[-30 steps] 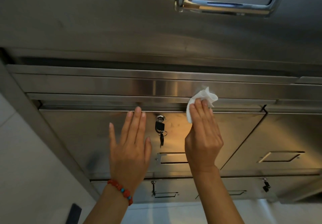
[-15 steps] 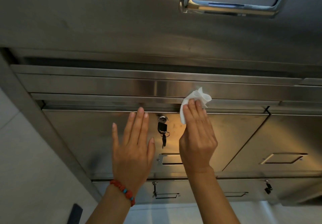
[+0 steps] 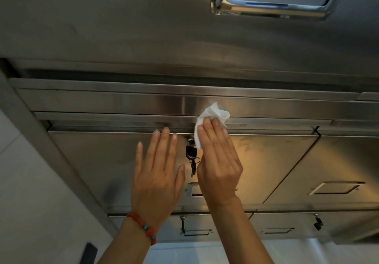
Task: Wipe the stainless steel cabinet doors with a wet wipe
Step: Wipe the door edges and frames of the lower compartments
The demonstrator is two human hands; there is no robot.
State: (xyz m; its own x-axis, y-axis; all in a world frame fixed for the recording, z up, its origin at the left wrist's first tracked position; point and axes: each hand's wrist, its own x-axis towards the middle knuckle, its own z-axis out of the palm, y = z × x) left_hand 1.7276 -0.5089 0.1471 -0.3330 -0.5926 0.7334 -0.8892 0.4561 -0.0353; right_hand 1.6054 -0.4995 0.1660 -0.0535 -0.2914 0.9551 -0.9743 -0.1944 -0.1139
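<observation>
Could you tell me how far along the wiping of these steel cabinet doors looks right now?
Nothing looks finished. In hand: the right hand presses the wet wipe flat along the top edge of the upper-left door, beside the key; the left hand rests open on it. Left: smudges show right of the wipe; the neighbouring door and lower row are untouched.

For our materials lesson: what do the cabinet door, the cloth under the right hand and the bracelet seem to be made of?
Cabinet door: metal, probably stainless steel, going by its brushed grey sheen and soft reflections.
Cloth: thin white wipe, crumpled in soft folds; whether paper or fabric is unclear.
Bracelet: round red beads with a few blue ones; material unclear.
</observation>
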